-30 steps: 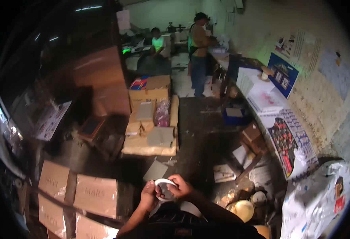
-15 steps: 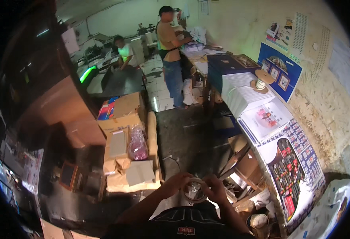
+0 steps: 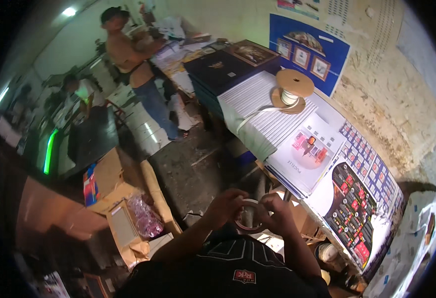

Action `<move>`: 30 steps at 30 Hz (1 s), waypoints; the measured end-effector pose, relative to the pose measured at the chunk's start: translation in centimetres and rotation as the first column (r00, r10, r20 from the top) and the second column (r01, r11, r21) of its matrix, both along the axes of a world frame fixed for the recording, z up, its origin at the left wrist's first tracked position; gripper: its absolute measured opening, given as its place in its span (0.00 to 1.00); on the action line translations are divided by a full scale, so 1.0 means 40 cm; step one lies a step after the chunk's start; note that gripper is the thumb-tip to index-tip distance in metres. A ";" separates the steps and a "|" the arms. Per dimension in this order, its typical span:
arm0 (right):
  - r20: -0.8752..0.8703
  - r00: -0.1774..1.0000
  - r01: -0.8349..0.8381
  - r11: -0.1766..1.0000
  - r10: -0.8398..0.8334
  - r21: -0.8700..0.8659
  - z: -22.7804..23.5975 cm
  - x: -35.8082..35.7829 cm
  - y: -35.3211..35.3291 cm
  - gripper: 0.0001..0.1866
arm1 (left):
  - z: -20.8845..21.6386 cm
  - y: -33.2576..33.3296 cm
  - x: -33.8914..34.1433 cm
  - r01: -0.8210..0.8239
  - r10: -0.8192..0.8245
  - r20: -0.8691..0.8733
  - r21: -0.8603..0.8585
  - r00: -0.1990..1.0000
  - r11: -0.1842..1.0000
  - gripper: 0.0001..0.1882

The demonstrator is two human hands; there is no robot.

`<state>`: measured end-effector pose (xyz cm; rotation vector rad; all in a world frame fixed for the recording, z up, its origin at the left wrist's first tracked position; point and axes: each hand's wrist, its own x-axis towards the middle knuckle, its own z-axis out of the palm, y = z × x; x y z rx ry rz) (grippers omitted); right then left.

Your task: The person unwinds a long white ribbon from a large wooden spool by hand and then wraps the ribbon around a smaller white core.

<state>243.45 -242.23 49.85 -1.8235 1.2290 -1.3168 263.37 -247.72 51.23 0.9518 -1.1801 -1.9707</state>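
Both hands are in front of my torso, with a ring-shaped roll of tape point(image 3: 249, 230) between them. My left hand point(image 3: 226, 207) is closed on the roll's left side. On its other side, my right hand point(image 3: 278, 213) grips it with curled fingers. The roll is tilted, and its hollow centre shows. Some of the fingertips are hidden or too dark to make out. To the right of my hands runs a worktable bearing a stack of white booklets point(image 3: 257, 109) and printed sheets point(image 3: 310, 151).
A spool of white ribbon point(image 3: 293, 89) stands on the booklets. Dark flat boxes point(image 3: 223, 64) lie at the table's far end. At left are a cardboard carton point(image 3: 111, 174) and a bubble-wrapped bundle point(image 3: 146, 216). A person point(image 3: 136, 64) stands farther back; another point(image 3: 86, 94) sits.
My view has swung to the right, so the table looks nearer and the cartons have shifted left. Both hands keep hold of the tape roll, now a little higher and closer to the table.
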 end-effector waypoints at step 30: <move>-0.163 0.956 0.230 0.968 -0.244 -0.098 0.115 0.034 -0.538 0.21 | -0.021 -0.699 -0.033 0.354 -0.416 -0.091 -0.383 0.905 0.853 0.13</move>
